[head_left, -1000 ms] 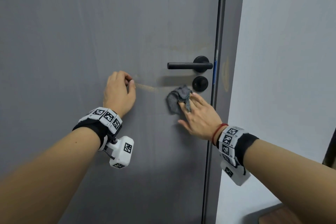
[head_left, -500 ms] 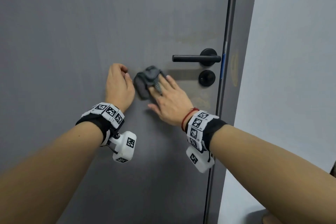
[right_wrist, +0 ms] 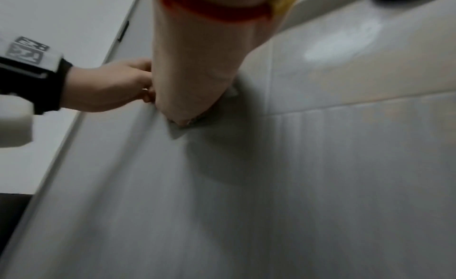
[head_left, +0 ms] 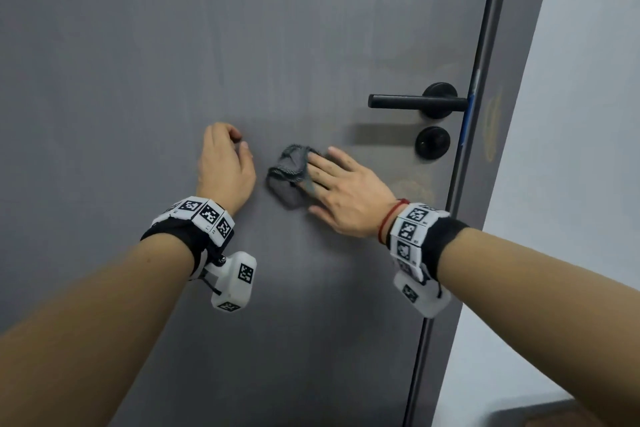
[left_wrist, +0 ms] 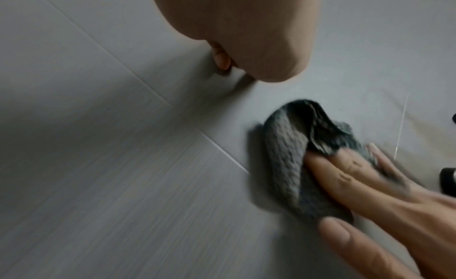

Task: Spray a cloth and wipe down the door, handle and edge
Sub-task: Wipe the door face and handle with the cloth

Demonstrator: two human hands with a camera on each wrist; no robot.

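The grey door (head_left: 173, 45) fills the head view, with its black lever handle (head_left: 415, 102) and round lock knob (head_left: 433, 142) at the right. My right hand (head_left: 322, 180) presses a crumpled dark grey cloth (head_left: 287, 170) flat on the door, left of and below the knob. Its fingers (left_wrist: 345, 176) lie straight over the cloth (left_wrist: 283, 156). My left hand (head_left: 225, 156) rests just left of the cloth with fingers curled against the door, holding nothing. The same hand (right_wrist: 111, 86) shows in the right wrist view.
The door edge (head_left: 485, 80) runs down the right side with a strip of blue tape (head_left: 467, 114) beside the handle. Yellowish smudges sit on the door (head_left: 412, 187) below the knob and on the frame (head_left: 491, 128). A pale wall (head_left: 588, 149) lies beyond.
My right hand has slid the cloth left across the door, from under the lock knob to beside my left hand. A brownish streak seen there earlier no longer shows. The left hand stayed put.
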